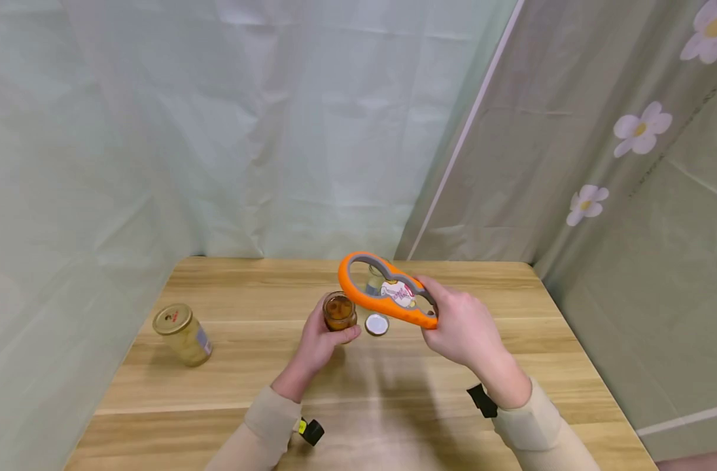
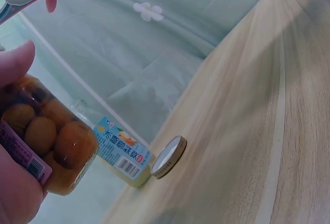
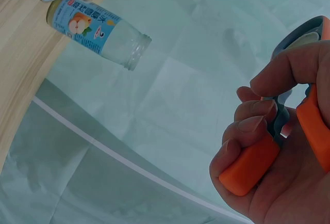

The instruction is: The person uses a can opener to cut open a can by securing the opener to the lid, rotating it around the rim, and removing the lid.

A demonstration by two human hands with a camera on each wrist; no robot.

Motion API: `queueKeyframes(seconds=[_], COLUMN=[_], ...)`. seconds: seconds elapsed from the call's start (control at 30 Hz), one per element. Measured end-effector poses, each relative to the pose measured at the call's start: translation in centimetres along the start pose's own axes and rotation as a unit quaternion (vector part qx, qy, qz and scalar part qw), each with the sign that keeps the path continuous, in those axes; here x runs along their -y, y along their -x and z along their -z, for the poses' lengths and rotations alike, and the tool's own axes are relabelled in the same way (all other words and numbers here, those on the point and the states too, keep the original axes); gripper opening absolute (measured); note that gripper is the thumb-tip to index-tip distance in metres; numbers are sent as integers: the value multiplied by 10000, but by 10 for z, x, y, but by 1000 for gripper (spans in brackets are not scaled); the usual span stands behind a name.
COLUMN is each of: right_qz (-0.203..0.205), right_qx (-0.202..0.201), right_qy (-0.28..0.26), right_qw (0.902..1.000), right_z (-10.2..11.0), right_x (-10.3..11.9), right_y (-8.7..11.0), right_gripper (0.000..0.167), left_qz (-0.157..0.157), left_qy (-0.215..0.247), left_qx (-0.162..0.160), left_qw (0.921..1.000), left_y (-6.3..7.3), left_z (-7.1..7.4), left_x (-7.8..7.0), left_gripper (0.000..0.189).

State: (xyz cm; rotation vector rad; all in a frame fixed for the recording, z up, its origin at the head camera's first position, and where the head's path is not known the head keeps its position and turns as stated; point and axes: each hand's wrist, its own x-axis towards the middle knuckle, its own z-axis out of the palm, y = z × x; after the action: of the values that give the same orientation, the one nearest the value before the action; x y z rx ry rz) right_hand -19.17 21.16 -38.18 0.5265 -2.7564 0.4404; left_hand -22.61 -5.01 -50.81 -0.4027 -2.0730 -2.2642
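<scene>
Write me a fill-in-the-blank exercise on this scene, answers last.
1. The right hand grips the long, grey-lined ____ jar opener.
2. The left hand holds a round glass jar of brown fruit, its mouth ____ (open/covered).
3. The gold-lidded glass jar of pale fruit sits on the wooden table, at the person's ____.

Missing words: orange; open; left.

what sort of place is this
Likely a makeshift recording booth rather than a real kitchen: pale sheets hang behind and beside the wooden table, and small black devices sit at the wrists. The held jar and orange opener suggest a staged kitchen chore.
</scene>
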Motion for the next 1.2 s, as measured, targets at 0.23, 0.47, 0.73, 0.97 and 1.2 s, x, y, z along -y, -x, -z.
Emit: queueKeyframes(seconds=[0.23, 0.47, 0.73, 0.97, 1.2], right_qz=[80, 42, -50, -90, -45], right_qx=[-39, -48, 11, -4, 10], right_qy=[-24, -32, -50, -70, -56], right_qw=[10000, 10000, 10000, 9999, 10000], right_z=[0, -2, -5, -8, -8], right_x=[0, -1, -2, -4, -7], right_y=[-1, 1, 4, 3, 1], right_gripper=[68, 67, 66, 66, 65], left_qz=[69, 217, 351, 421, 586], left_qy=[45, -179, -580, -1021, -1223], left_qx=[-146, -208, -329, -409, -616], left_qw=[9999, 9994, 9972, 9930, 9888], left_y=[-5, -6, -8, -25, -44], left_z=[1, 4, 8, 15, 19], left_x=[1, 4, 15, 29, 39], left_gripper=[54, 55, 57, 64, 68])
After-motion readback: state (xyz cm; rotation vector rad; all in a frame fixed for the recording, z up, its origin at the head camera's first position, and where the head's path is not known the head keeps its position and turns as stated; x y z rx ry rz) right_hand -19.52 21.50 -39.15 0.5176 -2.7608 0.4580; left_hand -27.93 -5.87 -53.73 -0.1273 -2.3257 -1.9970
